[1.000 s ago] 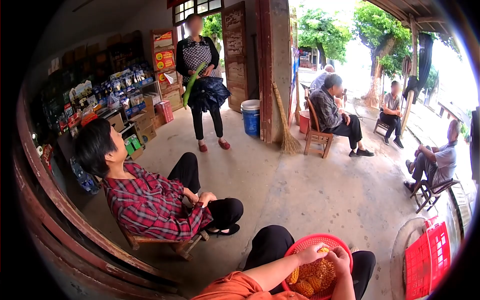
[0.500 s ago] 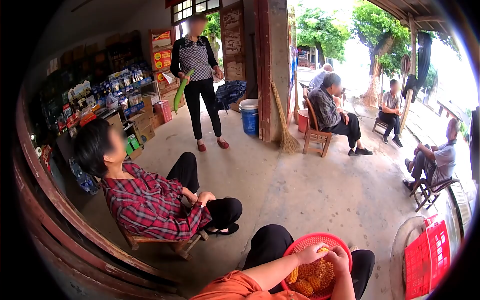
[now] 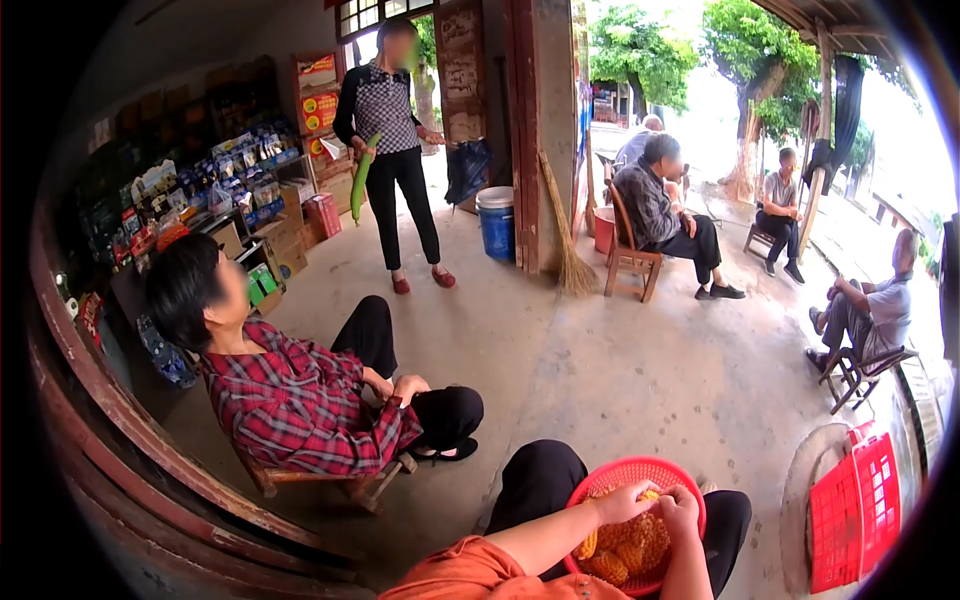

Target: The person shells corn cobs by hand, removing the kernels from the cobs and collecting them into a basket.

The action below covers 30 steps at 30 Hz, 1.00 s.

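Note:
On my lap rests a red plastic basket (image 3: 640, 466) holding yellow corn cobs (image 3: 606, 566) and loose kernels. Above it my left hand (image 3: 622, 502) has its fingers closed around a corn cob (image 3: 650, 495). My right hand (image 3: 680, 508) is closed on the same cob from the other side, its thumb and fingers close to the left hand's. Much of the held cob is hidden behind my fingers.
A seated person in a plaid shirt (image 3: 310, 400) is at left. A standing person (image 3: 395, 130) holds a long green gourd (image 3: 363, 180) and a dark blue bag (image 3: 467, 170). A red crate (image 3: 855, 510) stands at right. Several others sit outside near a broom (image 3: 568, 230).
The dark blue bag beside the standing person now hangs narrower and more upright. That person's head and the gourd have shifted slightly. My hands stay on the cob over the basket.

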Tool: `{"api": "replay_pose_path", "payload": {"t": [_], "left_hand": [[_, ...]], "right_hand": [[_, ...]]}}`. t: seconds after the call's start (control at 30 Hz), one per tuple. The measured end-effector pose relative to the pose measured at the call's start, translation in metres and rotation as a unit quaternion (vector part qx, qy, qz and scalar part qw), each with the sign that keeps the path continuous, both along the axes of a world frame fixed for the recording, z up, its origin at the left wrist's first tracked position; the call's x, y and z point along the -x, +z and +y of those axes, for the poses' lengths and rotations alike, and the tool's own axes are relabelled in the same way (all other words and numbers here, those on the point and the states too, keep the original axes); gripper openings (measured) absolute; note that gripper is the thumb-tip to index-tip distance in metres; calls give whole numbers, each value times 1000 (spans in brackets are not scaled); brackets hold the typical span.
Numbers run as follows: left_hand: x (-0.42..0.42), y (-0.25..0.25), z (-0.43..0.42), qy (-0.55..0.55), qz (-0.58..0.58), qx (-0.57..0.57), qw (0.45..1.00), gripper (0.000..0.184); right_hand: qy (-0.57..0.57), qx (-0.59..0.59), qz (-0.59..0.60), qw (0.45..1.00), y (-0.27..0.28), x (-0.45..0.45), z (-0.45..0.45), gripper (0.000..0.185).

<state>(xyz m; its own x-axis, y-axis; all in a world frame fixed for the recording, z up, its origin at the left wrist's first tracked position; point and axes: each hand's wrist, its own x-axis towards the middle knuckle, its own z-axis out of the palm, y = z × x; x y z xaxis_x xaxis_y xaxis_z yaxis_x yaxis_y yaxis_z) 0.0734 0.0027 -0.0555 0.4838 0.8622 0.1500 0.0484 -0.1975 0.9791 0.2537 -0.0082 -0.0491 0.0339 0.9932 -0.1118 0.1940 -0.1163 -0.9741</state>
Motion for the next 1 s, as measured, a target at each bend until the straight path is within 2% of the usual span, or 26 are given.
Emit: {"api": "replay_pose_path", "payload": {"t": [0.07, 0.1, 0.17, 0.2, 0.27, 0.33, 0.4, 0.47, 0.5, 0.53, 0.57, 0.63, 0.73, 1.0], "left_hand": [[3, 5, -1, -2, 6, 6, 1000, 30], [5, 6, 1, 12, 20, -2, 1000, 30], [3, -12, 5, 36, 39, -22, 998, 29], [6, 3, 1, 42, 26, -1, 999, 28], [6, -2, 3, 53, 6, 16, 998, 28], [9, 3, 3, 41, 0, 62, 997, 28], [13, 6, 4, 5, 1, 72, 997, 30], [12, -4, 6, 14, -39, 68, 997, 36], [14, 0, 5, 29, -36, 13, 999, 38], [16, 3, 4, 33, -7, 36, 999, 38], [16, 28, -1, 35, -22, 67, 997, 36], [16, 22, 2, 17, -84, 171, 982, 32], [16, 31, 2, -7, -129, 185, 974, 37], [13, 33, -1, -40, -126, 176, 975, 40]], "right_hand": [[-18, 35, 8, 999, 2, 0, -1, 6], [-23, -33, -81, 996, -15, -6, 4, 7], [-12, -48, -99, 994, 3, -1, -2, 11], [-14, -54, -99, 993, 11, 1, -4, 14], [30, 7, -49, 998, 28, 4, -10, 18], [94, -13, -21, 995, 15, -1, -6, 25], [92, 0, -60, 994, 38, 7, -13, 26], [89, -10, -31, 995, 26, 3, -8, 28], [88, -5, -35, 996, 17, 1, -1, 28], [86, 8, -38, 996, 13, -3, -1, 28], [82, -20, -19, 996, 17, -4, -3, 27], [77, 37, 130, 988, 28, -1, -8, 22], [80, 68, 179, 978, 41, -1, -10, 23], [90, 65, 161, 981, 36, 0, -7, 23]]}}
